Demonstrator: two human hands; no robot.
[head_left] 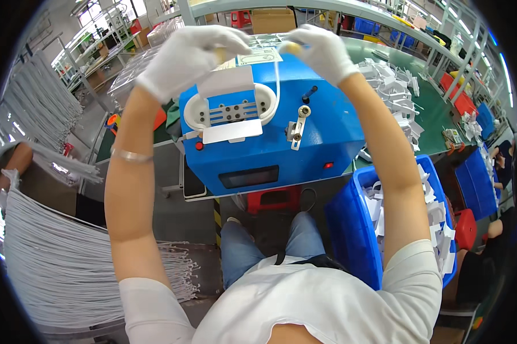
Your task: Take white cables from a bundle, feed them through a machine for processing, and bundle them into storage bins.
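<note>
A blue bench machine (321, 135) stands before me with a metal winding fixture (234, 112) on top. White cable (196, 114) is looped around the fixture, and its free end rises at the right side toward my right hand. White flaps (233, 132) stand at the fixture's front and back. My right hand (321, 50), white-gloved with something yellow at the fingertips, is pinched at the upper end of that cable. Over the fixture's back left, my left hand (189, 54), gloved too, has curled fingers; what they hold, if anything, is hidden.
White paper-like pieces (387, 86) are heaped on the green table (436, 123) at the right. A blue bin (350, 229) by my right arm holds more. Long white cable bundles (63, 246) hang at the left, near another person's arm (19, 163). A red stool (274, 199) sits under the machine.
</note>
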